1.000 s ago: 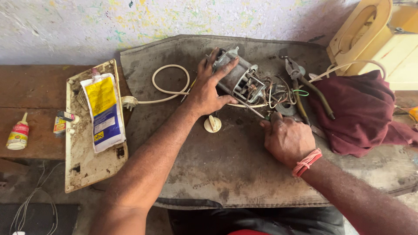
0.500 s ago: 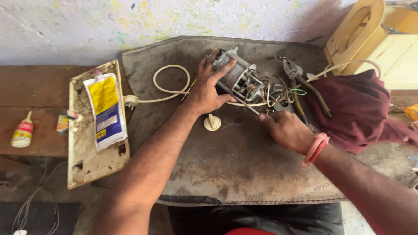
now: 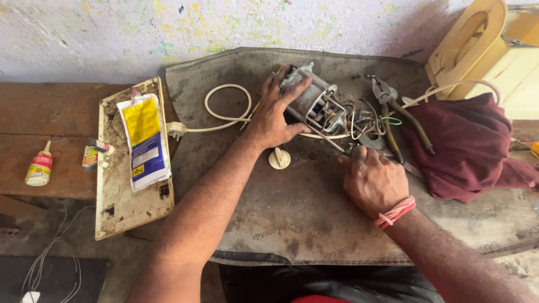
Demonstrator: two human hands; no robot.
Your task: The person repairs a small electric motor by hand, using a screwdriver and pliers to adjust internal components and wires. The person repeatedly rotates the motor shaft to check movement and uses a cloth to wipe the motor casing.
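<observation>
A small grey electric motor [image 3: 314, 101] with bare windings and loose coloured wires lies on a dirty grey mat [image 3: 292, 213]. My left hand [image 3: 275, 112] grips its left end and holds it down. My right hand [image 3: 373, 179], with a pink band at the wrist, is closed around the handle of a thin screwdriver [image 3: 328, 143] whose shaft points up-left into the motor. A white cord [image 3: 224, 115] loops away from the motor to the left. A small cream round knob [image 3: 279, 159] rests on the mat just below my left hand.
Pliers [image 3: 393, 112] lie right of the motor beside a maroon cloth [image 3: 471, 148]. A cream plastic housing [image 3: 477, 45] stands at the back right. To the left lie a dirty cream panel [image 3: 120, 196], a yellow-blue-white tube [image 3: 143, 140] and a small glue bottle [image 3: 39, 168].
My right hand has shifted a little toward the motor with the screwdriver. The left hand keeps its grip on the motor. The camera view has drifted slightly.
</observation>
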